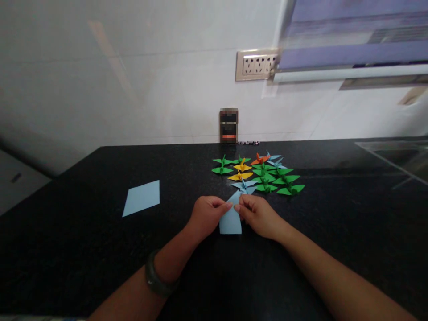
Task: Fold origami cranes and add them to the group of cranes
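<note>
Grip: left hand (207, 214) and right hand (259, 216) both pinched closed, thumb against forefinger, on the upper part of a light-blue folded paper (230, 223), with fingertips almost touching over its centre line.

Left wrist: dark green bangle (157, 280).

Position of the paper: flat on the black desk (83, 249), straight ahead, between the two hands and just short of the crane cluster.

Orientation: long axis running away from the body, with the narrow pointed end aimed at the far wall and the blunt squared end nearest. Tip touching or merely beside the nearest blue crane; cannot tell which.

Step, as judged: mid-fold, with a narrowing crease being set toward the centre line. Any further fold, as judged, calling for edges kept matched to that line, firm pressure along the crease, and no sliding on the smooth desk.

Left, well apart: flat light-blue sheet (142, 197), unfolded, lying diamond-wise.

Beyond the hands: cluster of finished paper cranes (267, 178), mostly green, with some yellow and blue and one orange.

Against the wall: small dark box (229, 125), too blurred to read. Higher up: socket strip (256, 65).
</note>
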Demonstrator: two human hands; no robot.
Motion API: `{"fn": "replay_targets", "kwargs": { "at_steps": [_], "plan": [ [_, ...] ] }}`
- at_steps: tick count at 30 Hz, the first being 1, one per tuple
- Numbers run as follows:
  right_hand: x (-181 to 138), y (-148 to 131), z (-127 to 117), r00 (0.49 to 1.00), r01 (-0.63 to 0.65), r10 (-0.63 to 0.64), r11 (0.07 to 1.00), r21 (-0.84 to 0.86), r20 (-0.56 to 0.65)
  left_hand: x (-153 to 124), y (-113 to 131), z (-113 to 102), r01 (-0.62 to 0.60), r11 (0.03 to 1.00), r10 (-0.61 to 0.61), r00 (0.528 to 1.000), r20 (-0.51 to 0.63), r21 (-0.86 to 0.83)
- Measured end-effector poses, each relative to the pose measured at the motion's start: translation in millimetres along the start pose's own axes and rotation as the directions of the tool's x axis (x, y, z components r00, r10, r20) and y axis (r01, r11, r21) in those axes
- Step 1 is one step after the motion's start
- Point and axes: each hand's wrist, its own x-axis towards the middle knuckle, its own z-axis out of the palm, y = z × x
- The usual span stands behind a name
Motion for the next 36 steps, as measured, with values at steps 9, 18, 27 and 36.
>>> {"fn": "replay_targets", "kwargs": {
  "at_steps": [9,18,27,36],
  "plan": [
    [2.8,2.2,-7.8,0.999,-0.003,-0.004,0.986,-0.165,-0.041,3.3,0.9,-11.6,-0.042,0.998,0.033,0.987,0.159,0.056],
    [2.6,4.4,-11.9,0.998,0.0,-0.008,0.989,-0.151,-0.055,3.0,3.7,-12.8,-0.048,0.999,0.052,0.971,0.234,-0.023],
    [1.6,0.1,-5.8,0.999,-0.024,0.025,1.0,0.01,-0.024,1.0,-0.6,-7.7,-0.068,0.997,0.072,0.971,0.229,-0.028],
    [1.2,-6.6,3.8,0.963,-0.243,0.266,0.76,0.604,0.052,-5.1,-3.7,-0.2,-0.005,0.99,0.048,0.953,0.299,-0.144]
  ]
}}
